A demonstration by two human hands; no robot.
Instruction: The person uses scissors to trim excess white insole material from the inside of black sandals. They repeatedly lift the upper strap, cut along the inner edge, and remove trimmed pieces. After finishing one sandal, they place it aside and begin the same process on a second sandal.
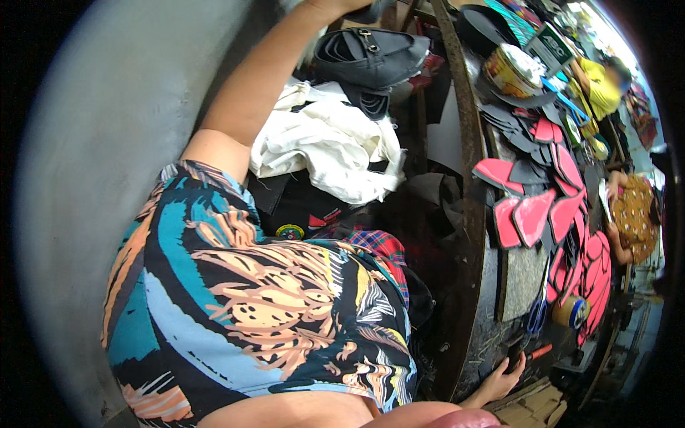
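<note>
My left forearm reaches up to the top edge, where my left hand (344,3) is largely cut off beside a dark item; its grip is hidden. Just below it lies a stack of black shoe uppers (374,57), one with a metal buckle. At the lower right, my right hand (501,379) has thumb and fingers closed around a small black piece (514,352) over the dark workbench. A tool with a red handle (539,352) lies right beside those fingers. Blue-handled scissors (535,317) rest a little farther up the bench.
Pink-and-black cut shoe pieces (534,217) spread across the bench near a grey slab (519,282) and a jar (571,312). A bucket (512,71) stands farther up. White cloth (328,143) lies below the uppers, cardboard (531,406) near my right hand. Two people sit beyond the bench.
</note>
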